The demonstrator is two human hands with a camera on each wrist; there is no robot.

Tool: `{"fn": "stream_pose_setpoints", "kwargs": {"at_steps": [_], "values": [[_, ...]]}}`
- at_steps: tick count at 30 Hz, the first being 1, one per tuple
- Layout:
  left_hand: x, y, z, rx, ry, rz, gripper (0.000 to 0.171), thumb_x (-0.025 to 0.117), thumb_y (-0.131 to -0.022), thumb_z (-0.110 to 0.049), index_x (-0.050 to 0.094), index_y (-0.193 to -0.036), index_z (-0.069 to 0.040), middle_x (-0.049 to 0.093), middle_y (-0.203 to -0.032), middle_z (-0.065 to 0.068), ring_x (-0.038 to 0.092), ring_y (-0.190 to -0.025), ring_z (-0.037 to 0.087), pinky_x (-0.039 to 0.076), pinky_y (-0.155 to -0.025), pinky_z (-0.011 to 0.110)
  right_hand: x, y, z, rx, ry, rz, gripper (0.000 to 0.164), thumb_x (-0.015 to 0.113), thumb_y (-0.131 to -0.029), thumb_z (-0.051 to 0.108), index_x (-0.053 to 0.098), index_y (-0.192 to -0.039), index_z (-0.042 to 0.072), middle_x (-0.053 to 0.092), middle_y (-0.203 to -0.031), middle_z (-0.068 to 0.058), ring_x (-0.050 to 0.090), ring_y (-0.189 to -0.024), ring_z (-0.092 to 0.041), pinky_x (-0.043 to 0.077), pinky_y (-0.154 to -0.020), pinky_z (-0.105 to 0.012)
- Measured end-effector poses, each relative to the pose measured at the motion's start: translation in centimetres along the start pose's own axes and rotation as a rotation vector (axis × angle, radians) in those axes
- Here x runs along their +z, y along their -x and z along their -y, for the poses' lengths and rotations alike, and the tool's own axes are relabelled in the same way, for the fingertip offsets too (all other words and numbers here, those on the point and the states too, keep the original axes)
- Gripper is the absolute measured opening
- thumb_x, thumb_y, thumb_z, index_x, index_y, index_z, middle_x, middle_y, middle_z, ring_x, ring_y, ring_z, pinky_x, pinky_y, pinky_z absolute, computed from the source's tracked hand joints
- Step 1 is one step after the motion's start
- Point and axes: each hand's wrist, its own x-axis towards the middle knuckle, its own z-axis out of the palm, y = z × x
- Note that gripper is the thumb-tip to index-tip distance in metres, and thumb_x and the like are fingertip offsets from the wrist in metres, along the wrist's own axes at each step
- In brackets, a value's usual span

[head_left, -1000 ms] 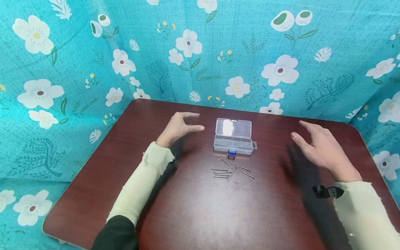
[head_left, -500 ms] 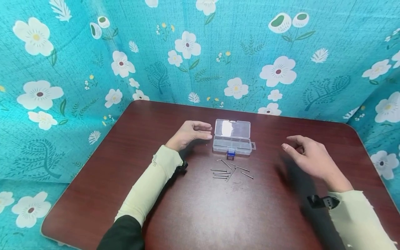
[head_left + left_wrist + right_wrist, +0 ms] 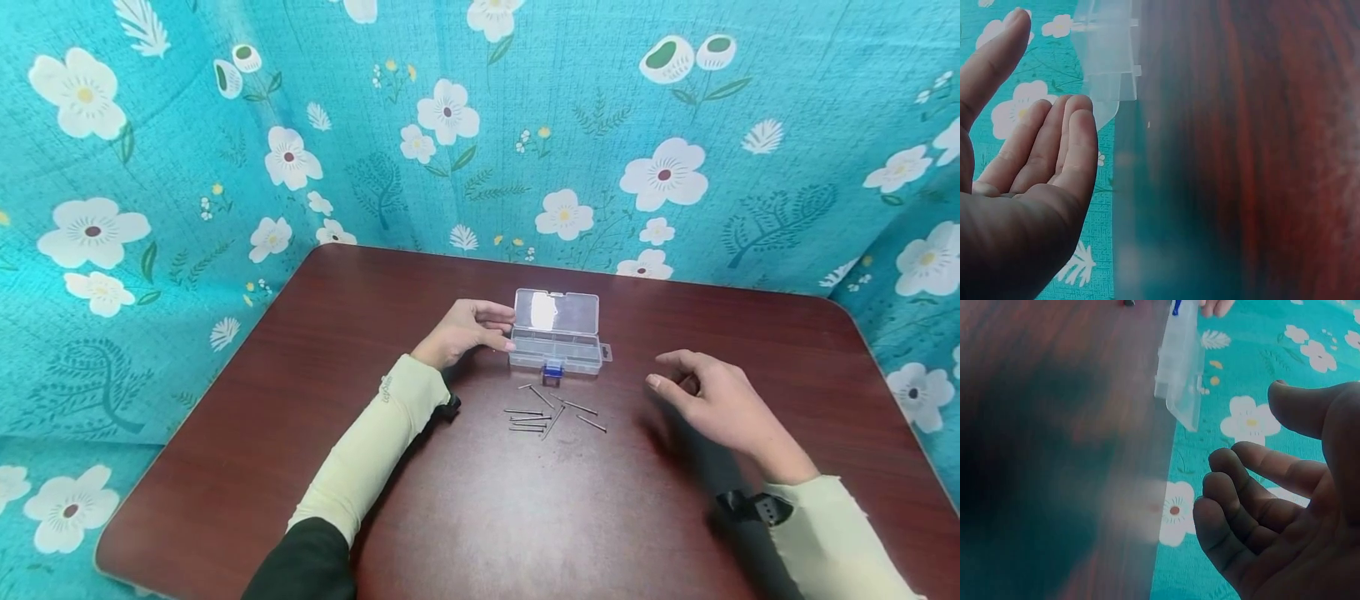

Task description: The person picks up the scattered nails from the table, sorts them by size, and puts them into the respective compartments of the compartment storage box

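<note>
A clear plastic compartment box (image 3: 555, 350) with a blue latch (image 3: 552, 372) stands on the table, its lid (image 3: 573, 312) raised at the back. My left hand (image 3: 468, 331) is at the box's left end, fingertips right at its edge and thumb apart from the fingers. In the left wrist view the box (image 3: 1107, 50) lies just beyond the fingers. My right hand (image 3: 708, 396) hovers to the right of the box, fingers loosely bent and holding nothing. Several nails (image 3: 530, 418) lie loose in front of the box.
The dark red-brown wooden table (image 3: 420, 283) has rounded corners. A turquoise flowered cloth (image 3: 450, 167) hangs behind it and at its sides. A hanging tab (image 3: 606, 352) sticks out from the box's right end.
My left hand has moved right and nearer, up to the box's left end. The right hand has moved left and nearer to me. Box and nails stay in place.
</note>
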Motion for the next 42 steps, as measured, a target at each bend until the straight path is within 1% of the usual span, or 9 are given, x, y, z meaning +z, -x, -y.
{"fn": "stream_pose_setpoints", "kwargs": {"at_steps": [8,11,15,18,22,26,29,35,42], "values": [[0.4,-0.4,0.5,-0.002,-0.1,-0.019,0.067,0.086,-0.063,0.02,0.066,-0.125,0.008,0.068,-0.12,0.021,0.066,-0.109,0.03,0.054,-0.091,0.034,1.7,-0.1,0.8,-0.003,-0.023,0.02,0.041,0.071,-0.096,0.03,0.064,-0.125,0.001,0.064,-0.091,-0.002,0.056,-0.075,-0.019,0.048,-0.061,-0.031],[0.5,-0.5,0.6,0.002,-0.133,-0.022,0.067,0.086,-0.062,0.021,0.066,-0.125,0.007,0.068,-0.121,0.02,0.065,-0.11,0.031,0.052,-0.094,0.036,2.2,0.0,1.1,-0.001,-0.036,0.03,0.041,0.071,-0.096,0.03,0.065,-0.125,0.001,0.064,-0.089,-0.001,0.056,-0.074,-0.017,0.047,-0.06,-0.032],[0.7,-0.4,0.5,0.003,-0.163,-0.021,0.07,0.085,-0.062,0.021,0.065,-0.127,0.005,0.067,-0.122,0.019,0.064,-0.111,0.032,0.052,-0.096,0.038,2.9,0.0,1.4,-0.009,-0.037,0.041,0.04,0.072,-0.096,0.029,0.065,-0.124,0.002,0.062,-0.086,0.0,0.055,-0.072,-0.016,0.047,-0.06,-0.032],[0.8,-0.3,0.3,-0.007,-0.189,-0.018,0.072,0.086,-0.061,0.02,0.066,-0.128,0.003,0.067,-0.124,0.016,0.063,-0.11,0.031,0.052,-0.094,0.036,3.6,-0.1,1.5,-0.024,-0.024,0.06,0.036,0.072,-0.095,0.026,0.066,-0.121,0.002,0.062,-0.085,0.002,0.055,-0.07,-0.014,0.047,-0.062,-0.032],[0.9,-0.1,0.2,-0.022,-0.229,-0.02,0.072,0.087,-0.062,0.018,0.067,-0.128,0.0,0.067,-0.124,0.013,0.063,-0.108,0.029,0.054,-0.089,0.032,4.5,0.0,1.5,-0.04,-0.012,0.098,0.029,0.073,-0.094,0.021,0.068,-0.116,0.003,0.063,-0.082,0.005,0.054,-0.068,-0.011,0.048,-0.062,-0.033],[1.1,-0.2,0.2,-0.022,-0.264,-0.015,0.072,0.087,-0.062,0.018,0.067,-0.128,-0.001,0.067,-0.125,0.013,0.063,-0.107,0.028,0.055,-0.085,0.03,5.2,0.1,1.6,-0.047,-0.011,0.112,0.018,0.075,-0.092,0.018,0.07,-0.106,0.008,0.061,-0.075,0.008,0.054,-0.064,-0.009,0.047,-0.06,-0.031],[1.3,-0.2,0.2,-0.02,-0.285,-0.011,0.072,0.087,-0.062,0.018,0.067,-0.128,-0.002,0.067,-0.125,0.012,0.063,-0.106,0.027,0.055,-0.084,0.03,5.6,0.1,1.6,-0.045,-0.005,0.126,0.012,0.076,-0.091,0.017,0.07,-0.1,0.012,0.06,-0.073,0.009,0.054,-0.063,-0.008,0.046,-0.058,-0.03],[1.4,-0.2,0.2,-0.033,-0.306,-0.031,0.072,0.089,-0.06,0.018,0.069,-0.126,-0.005,0.067,-0.121,0.009,0.063,-0.102,0.024,0.056,-0.08,0.03,6.1,0.1,1.7,-0.036,0.003,0.178,0.014,0.077,-0.09,0.019,0.07,-0.098,0.009,0.061,-0.076,0.007,0.054,-0.065,-0.008,0.046,-0.059,-0.031],[1.6,-0.1,0.0,-0.019,-0.325,-0.018,0.074,0.088,-0.059,0.019,0.068,-0.126,-0.003,0.068,-0.119,0.014,0.063,-0.099,0.025,0.056,-0.078,0.03,6.3,-0.1,2.0,-0.02,0.01,0.174,0.013,0.079,-0.087,0.017,0.069,-0.091,0.01,0.061,-0.073,0.007,0.054,-0.065,-0.008,0.047,-0.06,-0.031]]}}
